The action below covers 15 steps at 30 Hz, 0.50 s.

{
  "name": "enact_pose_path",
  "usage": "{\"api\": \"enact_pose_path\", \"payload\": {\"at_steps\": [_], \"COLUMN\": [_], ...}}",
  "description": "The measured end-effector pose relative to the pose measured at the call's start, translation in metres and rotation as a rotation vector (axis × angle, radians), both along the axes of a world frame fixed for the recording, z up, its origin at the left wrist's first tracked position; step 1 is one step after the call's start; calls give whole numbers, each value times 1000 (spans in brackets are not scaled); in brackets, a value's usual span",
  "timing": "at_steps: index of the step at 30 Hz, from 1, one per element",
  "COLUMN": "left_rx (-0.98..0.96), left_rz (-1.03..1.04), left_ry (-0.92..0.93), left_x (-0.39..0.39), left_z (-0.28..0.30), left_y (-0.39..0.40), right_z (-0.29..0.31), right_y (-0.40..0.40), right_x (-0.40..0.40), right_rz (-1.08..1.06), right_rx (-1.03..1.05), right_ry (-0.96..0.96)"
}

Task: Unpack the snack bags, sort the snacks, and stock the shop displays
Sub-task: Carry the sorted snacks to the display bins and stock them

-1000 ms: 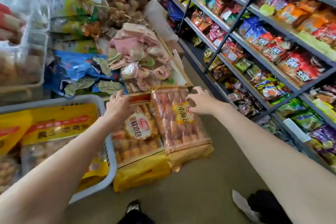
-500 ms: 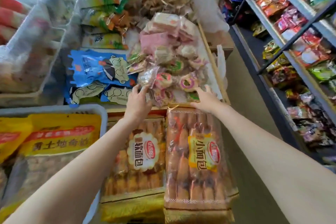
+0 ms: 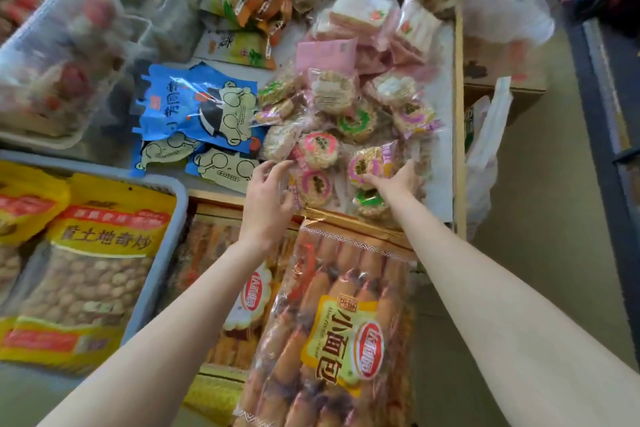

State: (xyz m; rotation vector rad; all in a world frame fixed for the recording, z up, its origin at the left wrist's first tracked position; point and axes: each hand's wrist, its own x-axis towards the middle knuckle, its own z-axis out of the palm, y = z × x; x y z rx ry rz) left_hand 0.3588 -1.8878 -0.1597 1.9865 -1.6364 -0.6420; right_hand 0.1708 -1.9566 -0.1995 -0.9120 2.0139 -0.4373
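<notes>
Head view: both hands reach into the pile of round rice cakes [image 3: 349, 135] lying loose on the desk [image 3: 441, 107]. Left hand [image 3: 266, 199] hovers with fingers spread and slightly bent, holding nothing. Right hand [image 3: 394, 180] cups a pink-ringed cake [image 3: 363, 166] from beneath; whether it truly grips it I cannot tell. Sorting looks partly done: the cakes are out but heaped together unsorted. Nearer, the long bread bag [image 3: 332, 333] and the peanut bags [image 3: 86, 274] in the grey basket [image 3: 166, 253] stay sealed. Wrappers are clear, crinkly, glossy film; the cakes look bumpy.
</notes>
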Motion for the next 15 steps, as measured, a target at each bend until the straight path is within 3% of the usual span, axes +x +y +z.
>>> {"api": "enact_pose_path", "payload": {"at_steps": [3,7,15], "left_rx": [5,59,457], "left_rz": [19,-7,-2], "left_ry": [79,350,893], "left_x": [-16,-45,-73], "left_z": [3,9,28], "left_y": [-12,-32,-58], "right_z": [12,33,71], "right_y": [4,0,-13], "right_x": [-17,-41,-58], "right_rz": [62,45,200], "right_rx": [-81,-180,-137], "right_ry": [-160,-440,-856]}}
